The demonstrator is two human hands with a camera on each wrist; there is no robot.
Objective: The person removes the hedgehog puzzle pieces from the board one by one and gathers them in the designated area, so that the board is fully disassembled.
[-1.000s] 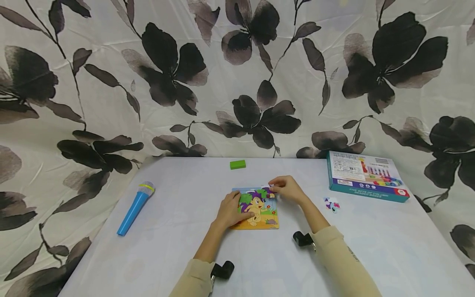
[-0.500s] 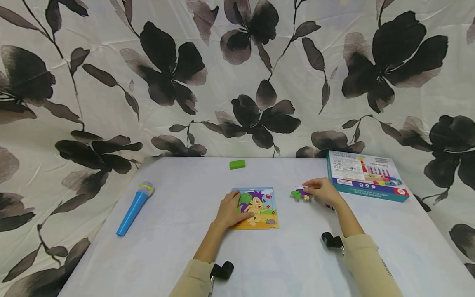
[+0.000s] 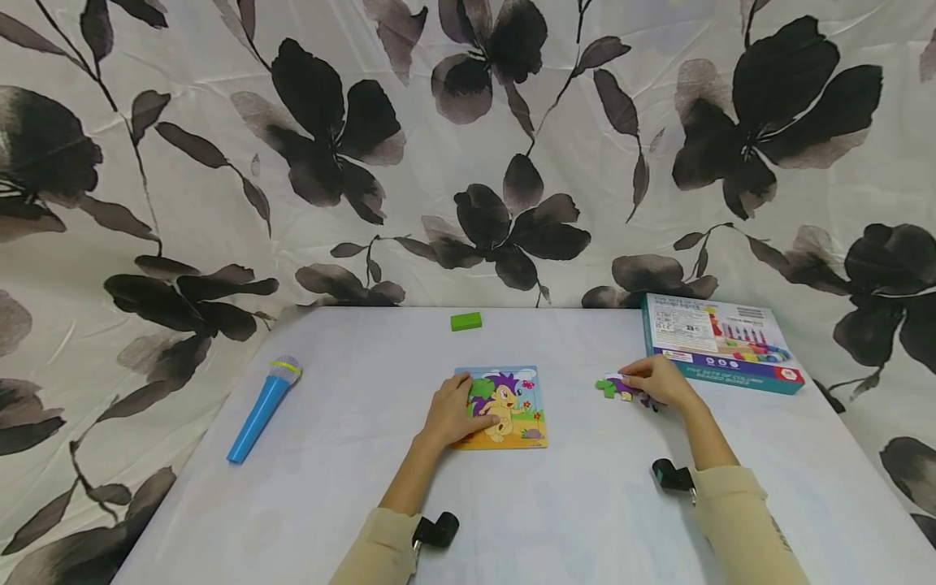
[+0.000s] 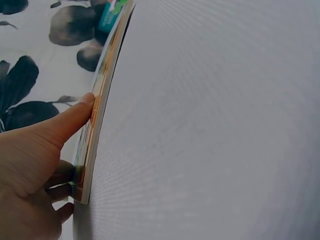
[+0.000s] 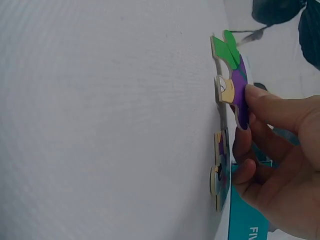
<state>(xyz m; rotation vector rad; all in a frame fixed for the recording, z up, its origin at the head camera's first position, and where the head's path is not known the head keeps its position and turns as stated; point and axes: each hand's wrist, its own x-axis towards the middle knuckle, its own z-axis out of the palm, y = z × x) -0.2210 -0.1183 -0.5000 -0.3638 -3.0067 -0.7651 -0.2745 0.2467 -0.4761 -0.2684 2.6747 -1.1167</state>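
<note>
My left hand point(image 3: 446, 410) rests on a square jigsaw puzzle point(image 3: 522, 426) with a purple-spiked hedgehog picture. Its thumb lies across the picture and the other fingers are at the left side; the left wrist view sees the puzzle point(image 4: 102, 100) nearly edge-on. To the right, my right hand point(image 3: 661, 383) pinches a green and purple puzzle piece point(image 3: 607, 387) between thumb and fingers. In the right wrist view this puzzle piece point(image 5: 240, 92) is tilted just over the table. Another puzzle piece point(image 5: 221, 170) lies close by, below the fingers; the hand partly hides it in the head view.
A blue toy microphone point(image 3: 263, 414) lies at the left. A green block point(image 3: 465, 322) sits near the back edge of the white-covered table point(image 3: 351, 382). At the back right lies a flat teal box point(image 3: 720, 341). Floral cloth point(image 3: 351, 162) hangs behind.
My right hand has carried the green and purple puzzle piece away from the puzzle's upper right corner, to the right, beside the other piece. The left hand has stayed on the puzzle.
</note>
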